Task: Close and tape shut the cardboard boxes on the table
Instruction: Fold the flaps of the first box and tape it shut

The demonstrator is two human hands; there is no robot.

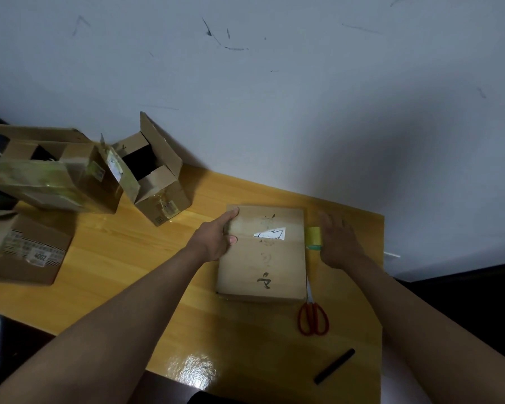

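Open boxes point(158, 182) stand at the counter's point(123, 252) left; the closed box point(263, 255) lies centre, tape roll point(314, 238) touching its right edge. Left hand point(215, 240), grip pressing the flaps; right hand point(337, 243), fingers spread beside the roll, blurred. Keeping the flaps flush while taping would suit the seam best

Wooden table point(123, 258), glossy yellow top, against the wall. Resting on it: closed flat box point(263, 258), tape roll point(314, 239) just beside its right edge, red-handled scissors point(312, 316), black marker point(334, 365), open box point(158, 182), labelled box point(27, 252) at left.
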